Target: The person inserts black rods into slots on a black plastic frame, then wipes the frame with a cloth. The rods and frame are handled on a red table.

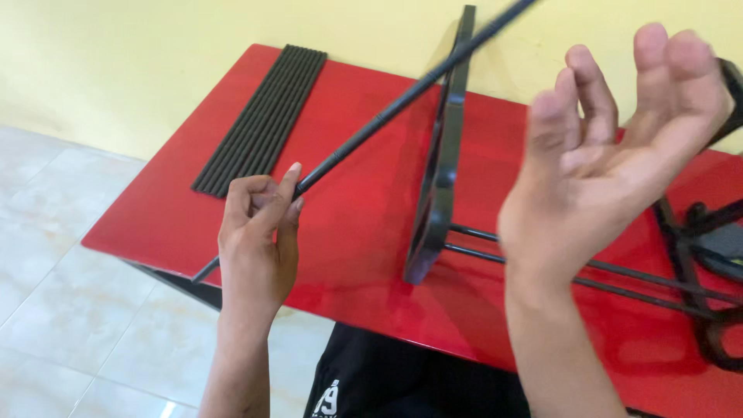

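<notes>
Pinching a thin black rod [371,128] between thumb and fingertips, left hand [259,232] at lower left of centre, grip pressed together on the rod's lower part, just past the near edge of the glossy red bench [348,224]. Slanting from below that hand up to the top edge of the frame, crossing in front of the upright black ring frame [441,170]; whether touching it, cannot tell. Smooth, straight, matte, faint joints or bands along its length, lower tip poking out below the hand over the pale tiled floor [70,294]. Right hand [611,147] raised at right, palm up, fingers spread and curled, holding nothing, grip empty. Open bench surface between the ring frame and a flat bundle of like black rods [263,116] lying side by side at upper left, near the far edge against the yellow wall [155,46]. More dark bars [619,279] running rightwards from the ring's base toward black parts at the right edge.
</notes>
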